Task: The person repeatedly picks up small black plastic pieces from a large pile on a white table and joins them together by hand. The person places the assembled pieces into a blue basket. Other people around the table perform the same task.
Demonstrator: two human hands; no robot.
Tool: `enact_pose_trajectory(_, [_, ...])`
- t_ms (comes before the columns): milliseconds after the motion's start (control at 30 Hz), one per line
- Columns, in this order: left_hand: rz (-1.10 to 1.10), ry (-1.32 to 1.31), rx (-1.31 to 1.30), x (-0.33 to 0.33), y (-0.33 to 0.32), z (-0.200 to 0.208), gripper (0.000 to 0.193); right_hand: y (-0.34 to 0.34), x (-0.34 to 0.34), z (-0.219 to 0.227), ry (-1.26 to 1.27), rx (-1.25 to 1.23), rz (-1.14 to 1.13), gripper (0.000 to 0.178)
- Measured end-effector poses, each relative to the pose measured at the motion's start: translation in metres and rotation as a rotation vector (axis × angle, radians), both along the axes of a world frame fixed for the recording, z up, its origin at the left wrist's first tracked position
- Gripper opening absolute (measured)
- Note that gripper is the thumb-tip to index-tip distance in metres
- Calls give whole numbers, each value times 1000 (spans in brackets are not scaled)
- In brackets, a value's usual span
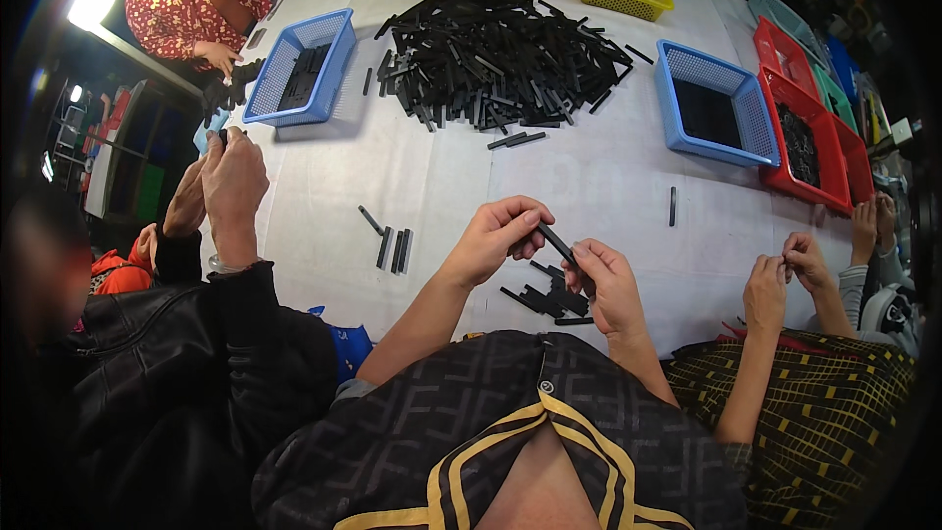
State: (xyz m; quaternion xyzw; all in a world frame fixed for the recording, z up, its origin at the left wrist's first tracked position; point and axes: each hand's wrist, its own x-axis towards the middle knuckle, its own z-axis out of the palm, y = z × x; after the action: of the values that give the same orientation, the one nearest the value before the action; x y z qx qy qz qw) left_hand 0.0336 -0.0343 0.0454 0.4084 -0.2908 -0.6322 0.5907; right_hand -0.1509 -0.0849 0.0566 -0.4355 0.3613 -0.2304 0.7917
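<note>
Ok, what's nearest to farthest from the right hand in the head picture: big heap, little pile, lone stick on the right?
1. Little pile: left of the right hand.
2. Lone stick: ahead, to the right.
3. Big heap: farther ahead, to the left.

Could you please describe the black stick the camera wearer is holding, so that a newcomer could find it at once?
On the white table, find the big pile, then come toward the near edge, to the wearer's left grip and right grip. The stick slants down to the right between them. Unlike the small heap lying nearby on the table, it is held in both grips.
</note>
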Motion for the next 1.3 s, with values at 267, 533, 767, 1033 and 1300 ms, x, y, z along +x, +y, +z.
enact_pose_trajectory(267, [-50, -36, -56, -4, -2, -3, 18, 1, 0, 10, -44, 140, -98, 23])
enact_pose_trajectory(533, [-72, -173, -108, -11, -6, 4, 19, -1, -9, 5, -25, 119, 42, 22])
enact_pose_trajectory(767, [-48, -119, -68, -19, -12, 12, 19, -1, -10, 10, -4, 103, -14, 24])
enact_pose_trajectory(1033, [-47, -149, 27, -23, -15, 2, 16, 0, -9, 7, 50, 100, -45, 32])
enact_pose_trajectory(1300, [-5, -223, 56, -33, -11, 2, 15, -2, -2, -6, 177, -145, 11, 29])
